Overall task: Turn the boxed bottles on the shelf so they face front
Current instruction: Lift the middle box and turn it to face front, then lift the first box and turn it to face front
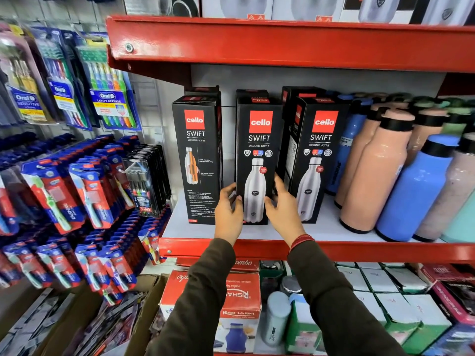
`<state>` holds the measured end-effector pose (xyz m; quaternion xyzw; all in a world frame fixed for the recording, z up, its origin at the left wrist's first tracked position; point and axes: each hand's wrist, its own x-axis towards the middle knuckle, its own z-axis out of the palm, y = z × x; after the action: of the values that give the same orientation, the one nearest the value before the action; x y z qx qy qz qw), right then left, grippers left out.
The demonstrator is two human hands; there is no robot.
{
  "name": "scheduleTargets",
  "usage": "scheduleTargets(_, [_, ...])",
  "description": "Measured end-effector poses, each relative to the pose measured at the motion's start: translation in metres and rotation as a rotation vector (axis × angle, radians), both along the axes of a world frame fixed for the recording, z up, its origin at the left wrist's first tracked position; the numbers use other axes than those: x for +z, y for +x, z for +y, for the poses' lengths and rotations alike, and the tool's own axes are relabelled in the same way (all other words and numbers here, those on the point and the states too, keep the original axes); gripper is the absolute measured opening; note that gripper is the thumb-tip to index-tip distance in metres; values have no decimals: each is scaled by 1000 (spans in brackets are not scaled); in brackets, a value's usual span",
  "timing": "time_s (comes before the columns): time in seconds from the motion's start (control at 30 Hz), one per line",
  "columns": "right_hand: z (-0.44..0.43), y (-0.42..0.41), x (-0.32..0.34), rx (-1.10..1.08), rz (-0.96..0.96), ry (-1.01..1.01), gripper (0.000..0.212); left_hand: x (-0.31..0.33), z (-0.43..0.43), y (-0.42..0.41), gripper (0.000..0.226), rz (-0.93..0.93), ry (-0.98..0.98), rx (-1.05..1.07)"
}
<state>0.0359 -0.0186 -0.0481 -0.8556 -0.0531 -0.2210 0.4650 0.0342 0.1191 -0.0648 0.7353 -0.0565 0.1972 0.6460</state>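
Both hands clasp the middle boxed bottle (257, 160), which stands upright on the white shelf (323, 228), long axis vertical, its front panel facing out. The left hand (228, 213) grips the box's lower left edge, the right hand (284, 205) its lower right edge, both equally near. At nine o'clock the left box (198, 160) shows a text-heavy side panel, apparently still to be turned; at three o'clock the right box (318, 160) faces front. Narrow gaps separate the boxes; loose bottles (370, 170) crowd further right, leaving little room to swing.
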Motion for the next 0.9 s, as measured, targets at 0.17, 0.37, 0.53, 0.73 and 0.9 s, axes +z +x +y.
scheduleTargets(0.17, [3,-1,-1,-13,-2,10,71,0,0,0,37,5,-8,11])
scheduleTargets(0.37, [7,-8,0,-32,-3,53,64,1,-1,-3,39,-5,-15,17])
scheduleTargets(0.53, [9,-20,-3,-68,-138,183,52,-2,-1,-11,43,-51,-15,23])
scheduleTargets(0.73, [29,-40,3,-120,-373,294,37,1,13,-31,38,-241,-104,120])
scheduleTargets(0.9, [61,-44,15,42,-383,296,30,13,39,-32,35,-435,-35,351])
